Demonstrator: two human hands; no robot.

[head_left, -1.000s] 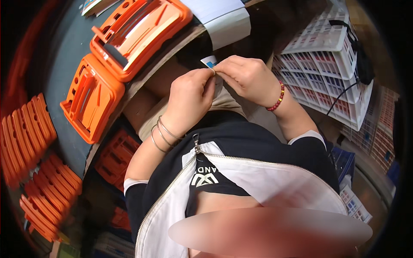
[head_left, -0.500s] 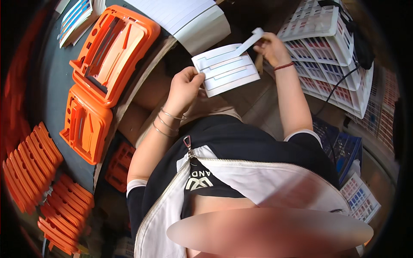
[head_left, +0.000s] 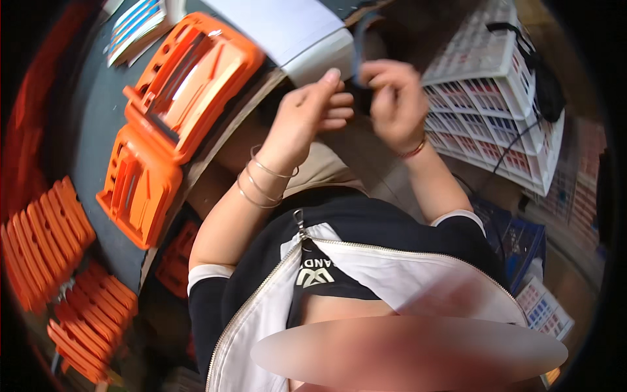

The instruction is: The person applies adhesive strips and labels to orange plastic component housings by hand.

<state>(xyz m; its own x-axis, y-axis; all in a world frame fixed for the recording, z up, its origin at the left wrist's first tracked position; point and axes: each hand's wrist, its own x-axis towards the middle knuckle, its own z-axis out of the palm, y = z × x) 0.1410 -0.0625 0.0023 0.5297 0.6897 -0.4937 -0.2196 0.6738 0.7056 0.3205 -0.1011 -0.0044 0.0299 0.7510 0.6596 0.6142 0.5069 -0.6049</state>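
Here we are with both hands raised in front of us, just below the table edge. Our left hand (head_left: 307,114) has its thumb up and fingers half curled, and our right hand (head_left: 392,98) sits close beside it, fingers bent inward in a pinch. Between them runs a thin dark strip (head_left: 358,46), blurred, rising from the right fingertips in a curve toward the table. The right hand looks closed on its lower end; whether the left actually has hold of it, or only hovers alongside, we cannot tell. Our read: we are mid-handling, peeling or pulling this strip with the right while the left steadies. The next move, we would say, needs a firm pinch from both sides and a steady, even pull so the strip does not slip or twist. On the dark table to our left sit two orange plastic frames (head_left: 189,78), one above the other, with a white sheet (head_left: 274,26) at the table's near corner. More orange pieces (head_left: 59,235) are stacked lower left, and a white crate of small colourful boxes (head_left: 496,98) stands to our right.
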